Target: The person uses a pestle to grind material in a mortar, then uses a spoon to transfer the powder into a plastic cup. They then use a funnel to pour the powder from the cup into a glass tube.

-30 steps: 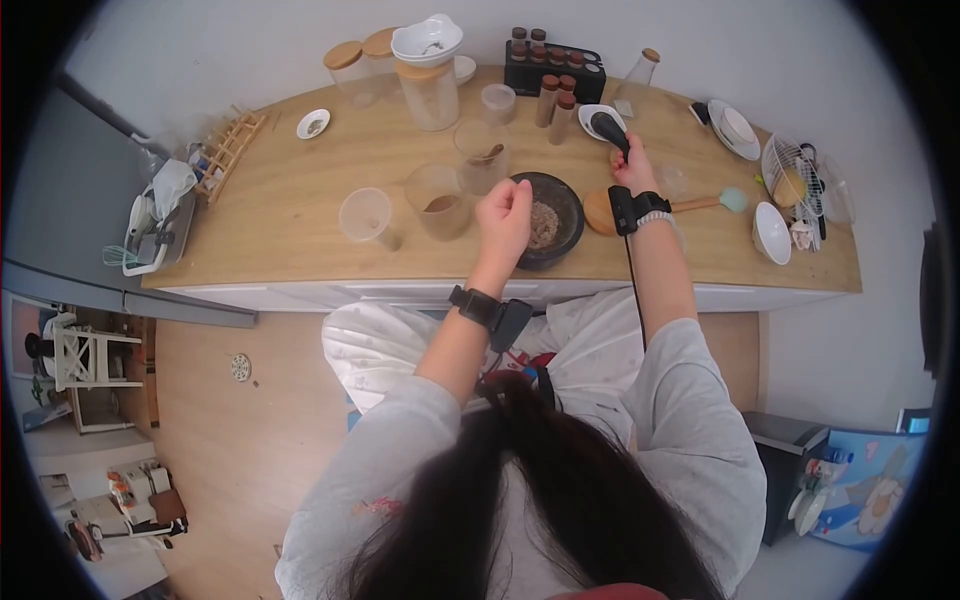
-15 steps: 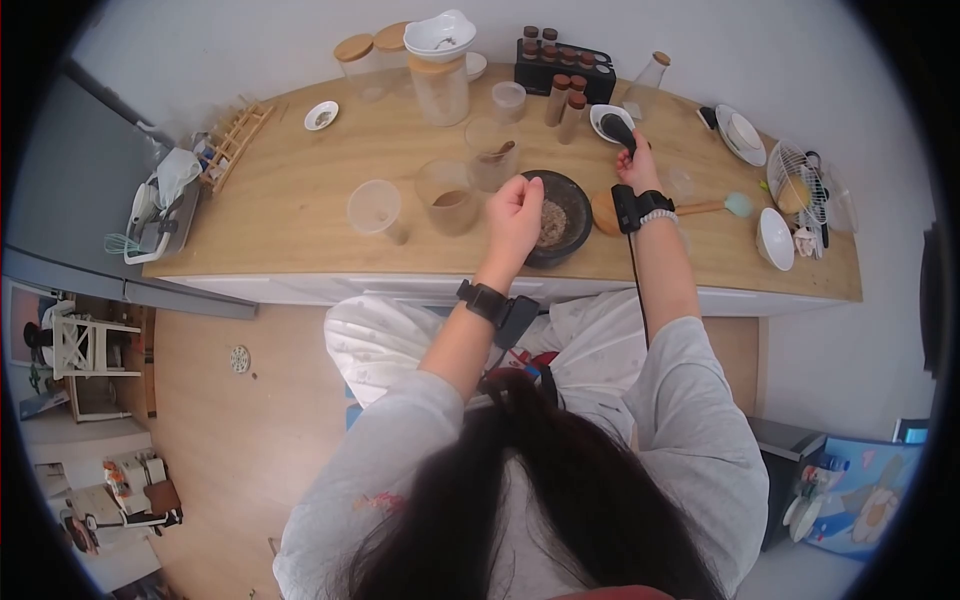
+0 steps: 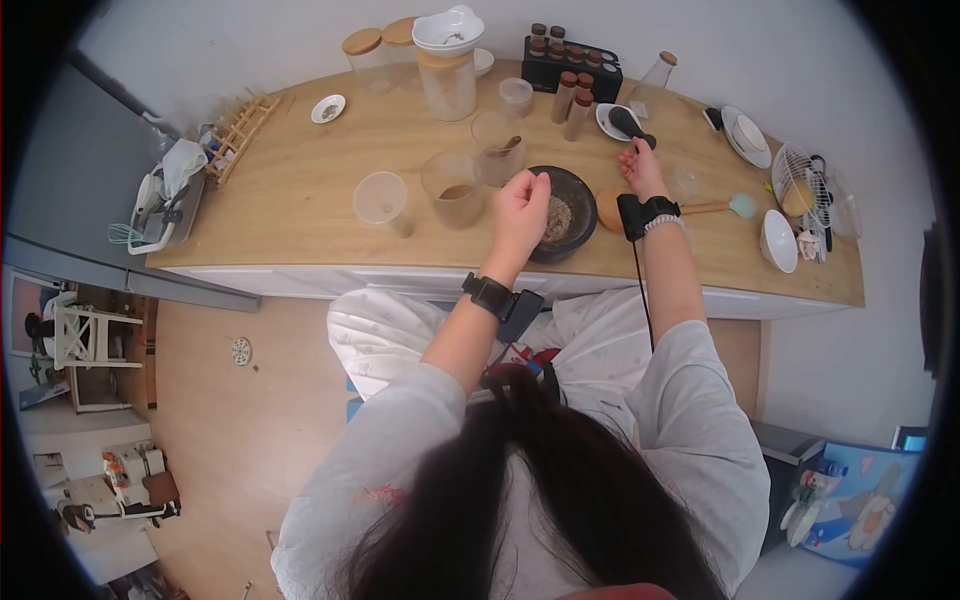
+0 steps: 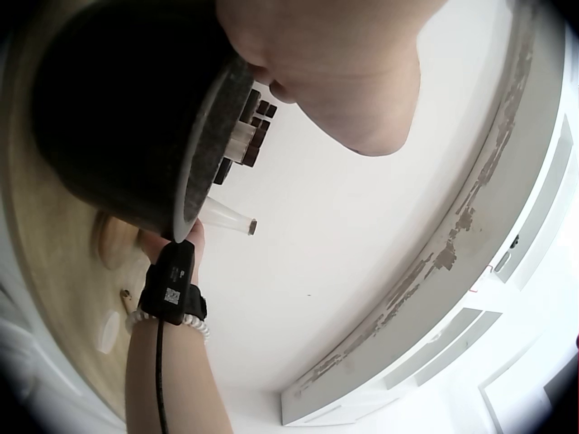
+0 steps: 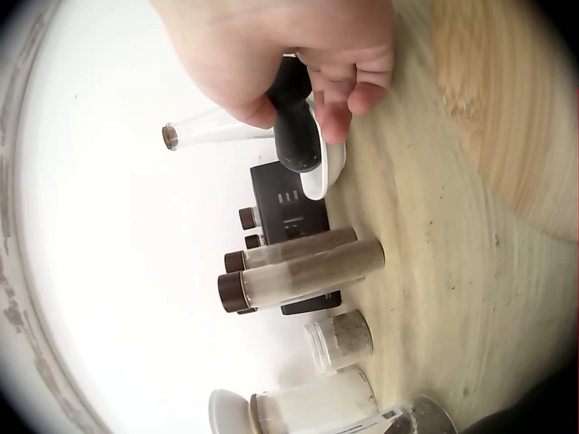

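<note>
Two hands work over a wooden counter (image 3: pixel 290 200). The left hand (image 3: pixel 520 205) hovers at the near-left rim of a dark stone mortar (image 3: pixel 575 205), fingers curled together as if pinching something small; what it pinches, if anything, cannot be made out. The mortar sits near the counter's near edge and holds a pale ground mix. The right hand (image 3: pixel 638 165) reaches farther back and grips a black pestle (image 3: pixel 628 124), whose rounded head rests in a small white dish (image 3: pixel 603 120) (the right wrist view shows the fingers wrapped round the pestle's handle (image 5: pixel 294 117), its head against the dish (image 5: pixel 327 167)).

Between mortar and right wrist lies a round wooden piece (image 3: pixel 600 210), with a pale green spatula (image 3: pixel 735 204) to its right. Left of the mortar stand three clear cups (image 3: pixel 380 198), one holding brown powder (image 3: pixel 457 192). Behind them are tall lidded jars (image 3: pixel 447 80), two spice tubes (image 3: pixel 573 95) and a black spice rack (image 3: pixel 575 62), close beside the dish. White bowls (image 3: pixel 778 240) and a wire basket (image 3: pixel 800 180) crowd the right end; a wooden rack (image 3: pixel 238 135) stands far left.
</note>
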A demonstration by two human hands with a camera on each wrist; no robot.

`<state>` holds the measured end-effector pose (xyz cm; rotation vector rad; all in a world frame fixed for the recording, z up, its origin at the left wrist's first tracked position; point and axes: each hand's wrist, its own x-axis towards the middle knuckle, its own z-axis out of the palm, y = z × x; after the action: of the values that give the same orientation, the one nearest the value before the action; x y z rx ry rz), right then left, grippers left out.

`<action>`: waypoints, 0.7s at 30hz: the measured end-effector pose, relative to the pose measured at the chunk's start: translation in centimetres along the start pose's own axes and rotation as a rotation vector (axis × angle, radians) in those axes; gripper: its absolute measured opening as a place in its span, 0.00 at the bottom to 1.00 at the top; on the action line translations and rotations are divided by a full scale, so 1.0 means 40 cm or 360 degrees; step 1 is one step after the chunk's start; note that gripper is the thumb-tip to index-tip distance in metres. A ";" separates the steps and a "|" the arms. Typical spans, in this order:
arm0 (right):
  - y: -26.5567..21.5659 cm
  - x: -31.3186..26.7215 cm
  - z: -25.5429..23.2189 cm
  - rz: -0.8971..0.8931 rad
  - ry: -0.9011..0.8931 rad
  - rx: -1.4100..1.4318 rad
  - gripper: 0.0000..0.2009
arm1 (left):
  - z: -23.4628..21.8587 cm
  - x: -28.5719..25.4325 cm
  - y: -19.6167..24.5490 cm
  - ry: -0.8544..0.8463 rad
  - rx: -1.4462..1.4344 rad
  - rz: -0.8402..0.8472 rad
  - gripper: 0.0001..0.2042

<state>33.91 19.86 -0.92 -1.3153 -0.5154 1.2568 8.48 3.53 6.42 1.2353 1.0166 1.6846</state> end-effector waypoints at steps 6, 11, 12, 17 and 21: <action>-0.003 -0.019 0.008 -0.0085 0.0019 -0.0017 0.14 | 0.001 0.000 -0.001 0.0003 0.0002 -0.0005 0.16; -0.005 -0.031 0.010 -0.0147 0.0012 -0.0016 0.15 | 0.000 0.000 -0.007 0.0006 0.0018 -0.0020 0.16; -0.004 -0.031 0.009 -0.0152 0.0010 -0.0014 0.15 | 0.001 -0.001 -0.007 0.0009 0.0018 -0.0020 0.16; -0.003 -0.035 0.007 -0.0160 0.0017 -0.0009 0.15 | 0.002 0.000 -0.012 0.0020 0.0034 -0.0007 0.16; -0.013 -0.044 -0.002 -0.0157 -0.0142 -0.0045 0.25 | 0.002 -0.001 -0.011 0.0023 0.0053 -0.0018 0.16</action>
<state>33.60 18.37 0.13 -1.2466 -0.6557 1.2337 8.62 3.69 6.01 1.2385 1.0623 1.6764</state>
